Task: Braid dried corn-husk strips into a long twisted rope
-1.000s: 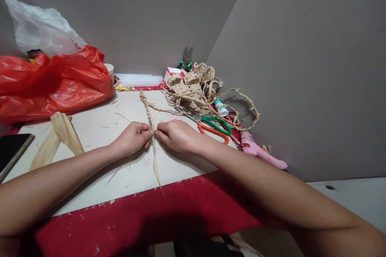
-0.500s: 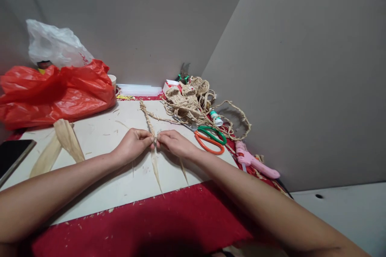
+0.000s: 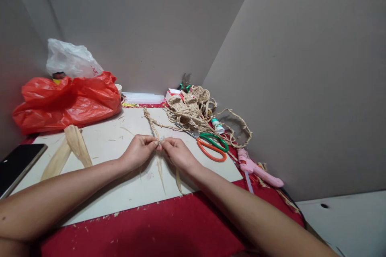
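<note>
A thin braid of dry husk strips [image 3: 151, 123] runs across the pale board [image 3: 120, 188] toward the far wall. My left hand [image 3: 139, 153] and my right hand [image 3: 177, 153] meet at its near end, fingers pinched shut on the strands. Loose husk strip ends [image 3: 161, 174] trail from the pinch toward me. Both forearms rest over the red cloth [image 3: 157, 229].
Two flat husk leaves [image 3: 70, 152] lie left, with a dark phone [image 3: 18, 164] beside them. A red plastic bag [image 3: 69, 100] and a white bag [image 3: 72, 60] sit at the back. Tangled braided cord [image 3: 193, 106], green-and-orange scissors [image 3: 212, 146] and a pink glue gun [image 3: 256, 166] lie right.
The view has tilted up and right a little. A second loose strip now hangs free under my right hand; both hands stay pinched at the braid's end.
</note>
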The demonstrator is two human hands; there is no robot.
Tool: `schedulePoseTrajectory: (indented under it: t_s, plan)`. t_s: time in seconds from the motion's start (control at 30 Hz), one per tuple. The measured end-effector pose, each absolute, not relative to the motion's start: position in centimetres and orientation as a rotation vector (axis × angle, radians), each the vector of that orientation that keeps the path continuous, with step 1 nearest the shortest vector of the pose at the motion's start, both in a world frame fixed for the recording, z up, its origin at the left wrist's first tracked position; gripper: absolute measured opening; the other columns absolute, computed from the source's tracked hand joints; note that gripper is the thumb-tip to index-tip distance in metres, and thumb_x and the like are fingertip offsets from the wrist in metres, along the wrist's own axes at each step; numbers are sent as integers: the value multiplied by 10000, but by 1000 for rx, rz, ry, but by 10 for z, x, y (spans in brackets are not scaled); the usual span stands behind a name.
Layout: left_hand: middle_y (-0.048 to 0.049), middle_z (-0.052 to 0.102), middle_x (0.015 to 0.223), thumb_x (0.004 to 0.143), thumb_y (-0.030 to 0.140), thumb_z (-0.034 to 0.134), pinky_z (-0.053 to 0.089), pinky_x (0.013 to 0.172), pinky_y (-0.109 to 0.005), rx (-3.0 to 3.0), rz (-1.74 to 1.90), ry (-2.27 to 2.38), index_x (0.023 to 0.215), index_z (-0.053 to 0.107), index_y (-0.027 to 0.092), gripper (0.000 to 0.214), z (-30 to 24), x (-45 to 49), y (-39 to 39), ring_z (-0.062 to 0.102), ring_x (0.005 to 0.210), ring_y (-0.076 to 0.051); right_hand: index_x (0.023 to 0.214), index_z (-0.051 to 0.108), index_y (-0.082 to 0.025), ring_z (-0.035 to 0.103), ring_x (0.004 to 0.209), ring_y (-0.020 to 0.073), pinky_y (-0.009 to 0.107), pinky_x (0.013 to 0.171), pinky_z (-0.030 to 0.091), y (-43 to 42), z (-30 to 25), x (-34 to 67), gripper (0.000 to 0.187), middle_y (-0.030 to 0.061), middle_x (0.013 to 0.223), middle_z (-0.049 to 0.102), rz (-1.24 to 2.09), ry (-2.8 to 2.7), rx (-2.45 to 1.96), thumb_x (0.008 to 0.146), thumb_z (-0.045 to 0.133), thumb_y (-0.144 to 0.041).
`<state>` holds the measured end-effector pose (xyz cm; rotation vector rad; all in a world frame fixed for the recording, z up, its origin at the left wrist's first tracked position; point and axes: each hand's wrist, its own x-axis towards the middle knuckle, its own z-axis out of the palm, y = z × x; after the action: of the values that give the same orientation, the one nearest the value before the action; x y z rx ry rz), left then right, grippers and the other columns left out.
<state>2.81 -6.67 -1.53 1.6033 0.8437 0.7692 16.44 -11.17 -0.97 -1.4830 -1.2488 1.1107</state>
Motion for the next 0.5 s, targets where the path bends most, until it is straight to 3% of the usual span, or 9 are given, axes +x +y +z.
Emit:
schedulePoseTrajectory:
  t_s: [0.1, 0.17, 0.37, 0.5]
  plan:
    - [-26, 627, 630, 753, 229, 531, 383, 654, -243, 1612, 774, 841, 633, 647, 116, 201, -19, 27, -66, 515, 613, -108, 639, 505, -167, 171, 336, 45, 203, 356, 119, -118, -6, 158, 146, -100, 404, 281, 1375, -963, -1378, 744, 457, -257]
    - [-22, 614, 613, 754, 224, 527, 379, 620, -234, 1569, 777, 838, 635, 636, 114, 195, -20, 27, -68, 500, 582, -99, 644, 483, -172, 157, 318, 34, 191, 342, 92, -121, -7, 154, 129, -112, 397, 262, 1449, -871, -1329, 734, 471, -264]
    - [43, 437, 407, 766, 178, 455, 283, 423, -201, 1286, 689, 872, 579, 508, 152, 196, -10, 33, -82, 320, 353, -52, 648, 512, -153, 402, 328, 59, 167, 334, 270, -123, -20, 143, 183, -42, 429, 482, 1294, -881, -1382, 759, 475, -294]
    - [48, 431, 445, 768, 191, 444, 277, 408, -190, 1236, 728, 833, 673, 539, 151, 140, -15, 33, -81, 353, 372, -58, 665, 525, -142, 506, 429, 75, 171, 408, 370, -122, -16, 137, 177, 1, 532, 565, 1362, -724, -1381, 770, 475, -275]
